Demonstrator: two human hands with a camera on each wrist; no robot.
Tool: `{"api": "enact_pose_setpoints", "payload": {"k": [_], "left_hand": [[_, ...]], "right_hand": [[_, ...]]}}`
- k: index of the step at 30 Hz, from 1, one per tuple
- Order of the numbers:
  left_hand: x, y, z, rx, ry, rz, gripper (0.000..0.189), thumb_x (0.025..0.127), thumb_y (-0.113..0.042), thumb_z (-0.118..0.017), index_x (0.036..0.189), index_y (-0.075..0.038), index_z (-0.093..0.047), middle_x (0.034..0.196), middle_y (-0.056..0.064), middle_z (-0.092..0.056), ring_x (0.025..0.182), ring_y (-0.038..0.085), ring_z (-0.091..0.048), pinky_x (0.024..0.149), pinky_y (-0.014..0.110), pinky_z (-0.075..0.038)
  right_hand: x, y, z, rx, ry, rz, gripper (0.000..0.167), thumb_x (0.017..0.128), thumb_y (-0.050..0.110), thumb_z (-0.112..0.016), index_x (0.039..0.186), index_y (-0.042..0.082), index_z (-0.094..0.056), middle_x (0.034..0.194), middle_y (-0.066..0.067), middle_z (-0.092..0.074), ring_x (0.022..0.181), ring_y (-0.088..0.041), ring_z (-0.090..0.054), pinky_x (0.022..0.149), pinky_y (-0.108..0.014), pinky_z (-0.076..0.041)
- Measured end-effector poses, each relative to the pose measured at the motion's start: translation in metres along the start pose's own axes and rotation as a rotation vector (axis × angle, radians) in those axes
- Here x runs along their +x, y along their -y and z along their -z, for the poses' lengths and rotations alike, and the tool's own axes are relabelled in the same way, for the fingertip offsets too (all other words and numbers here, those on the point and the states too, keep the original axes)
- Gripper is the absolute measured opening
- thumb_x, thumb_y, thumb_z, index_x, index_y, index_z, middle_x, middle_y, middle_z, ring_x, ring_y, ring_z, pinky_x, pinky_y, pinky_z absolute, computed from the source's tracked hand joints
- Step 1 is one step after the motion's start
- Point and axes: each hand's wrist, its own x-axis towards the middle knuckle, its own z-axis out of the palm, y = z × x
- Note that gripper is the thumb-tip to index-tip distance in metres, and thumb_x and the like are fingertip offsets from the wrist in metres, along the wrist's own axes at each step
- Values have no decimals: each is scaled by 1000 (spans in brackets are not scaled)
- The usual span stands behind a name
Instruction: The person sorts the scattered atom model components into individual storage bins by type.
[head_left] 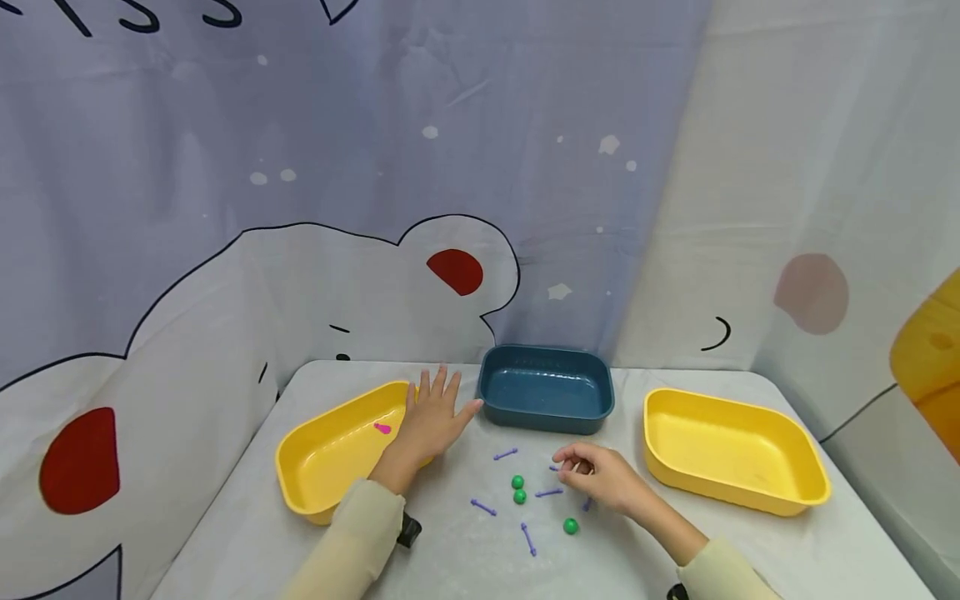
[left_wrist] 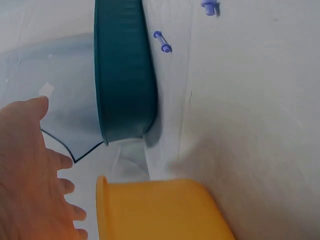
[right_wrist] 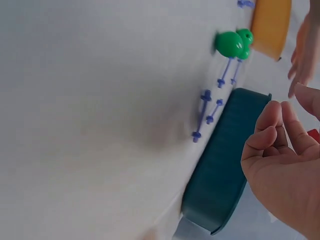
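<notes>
My left hand, fingers spread and holding nothing, is over the right side of the left yellow tray. Inside that tray lies a small pink piece. My right hand hovers above the table with loosely bent fingers; the right wrist view shows its thumb apart and nothing between the fingers. Around it lie several small purple rods with knobbed ends, one purple rod beside the fingers and another purple rod below the hand. Green beads sit left of it, and a single green bead lies nearer.
A dark teal tray stands at the back middle, between the hands and the wall cloth. On the right is a second yellow tray. More purple rods, such as one purple rod, lie on the white table.
</notes>
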Motion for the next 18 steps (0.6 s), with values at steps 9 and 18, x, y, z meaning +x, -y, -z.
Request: {"api": "enact_pose_setpoints", "payload": {"k": [9,18], "left_hand": [[21,-16,-12,5,38,-28,84,99,-71,-33,163,-17,-21,170,10,-8,156,40,-2,123,59,-2],[38,-24,-31,28,66,-47,83,100,-70,-33,163,-16,-22,170,11,-10,155,40,-4,123,59,-4]], "right_hand": [[-26,-9,-1,49,48,-23,27,95,21,-72,117,6,-70,91,3,-65,76,-8,-54,63,-21,-46],[-43,-21,-5,78,123,12,30,93,22,-75,118,6,-69,89,5,-64,69,-3,-52,59,-20,-45]]}}
